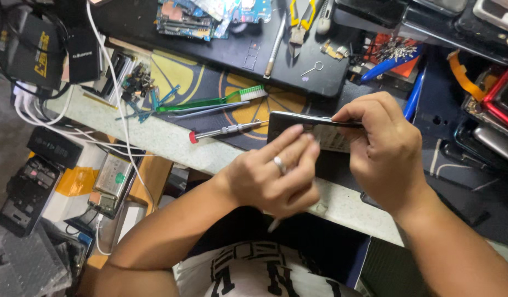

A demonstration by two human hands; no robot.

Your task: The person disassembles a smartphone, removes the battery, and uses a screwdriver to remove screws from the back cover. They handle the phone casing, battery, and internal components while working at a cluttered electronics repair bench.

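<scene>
Already lifted off the cluttered grey workbench: thin dark rectangular phone, right hand fingers clamped on its edge, left hand fingers pinched together against its near side around a slim pale tool. Seemingly mid-opening, with the red-capped metal screwdriver and green-handled toothbrush lying untouched alongside.

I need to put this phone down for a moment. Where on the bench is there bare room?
The pale bench edge is bare left of the left hand, below the red-tipped screwdriver. Another bare stretch lies between both wrists, under the phone that the right hand grips. The far side is crowded: green toothbrush, circuit boards, yellow pliers.
</scene>
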